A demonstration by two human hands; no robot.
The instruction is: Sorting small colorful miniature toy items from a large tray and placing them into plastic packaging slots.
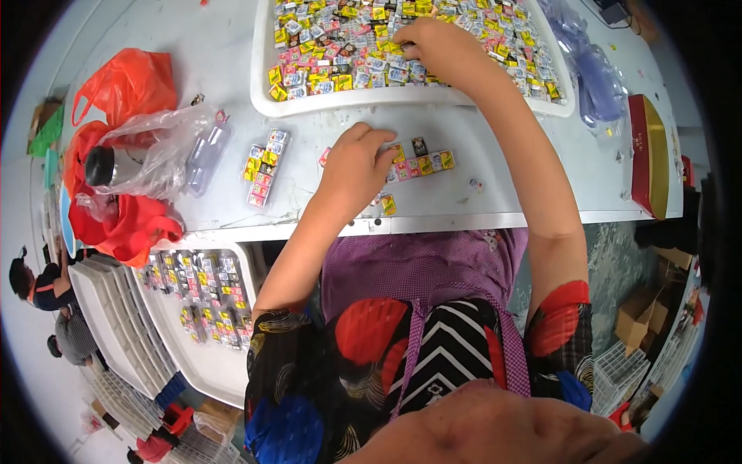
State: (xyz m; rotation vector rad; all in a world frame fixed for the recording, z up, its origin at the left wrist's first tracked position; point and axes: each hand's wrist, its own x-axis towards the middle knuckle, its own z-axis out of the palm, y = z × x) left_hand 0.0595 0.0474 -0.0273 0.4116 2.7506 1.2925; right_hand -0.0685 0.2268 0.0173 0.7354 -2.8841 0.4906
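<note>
My right hand (439,48) reaches into a wide white tray (417,97) heaped with small printed boxes (332,56) in yellow, pink, white and black. Its thumb and fingers close on a small box, mostly hidden, near the tray's middle. Below the tray, my left hand (355,166) curves over the left part of a row of small boxes (423,165) on the table, thumb and index finger against them. A black box (419,147) stands at the row's far side. A loose yellow box (388,204) lies by my left wrist. Further left is a filled clear pack (265,168).
Empty clear plastic shells (599,81) lie right of the tray; another shell (207,158) is at the left. Red bags (131,85) and a flask (116,165) crowd the left end. A red-and-gold box (648,157) stands far right. A lower tray (209,363) holds filled packs.
</note>
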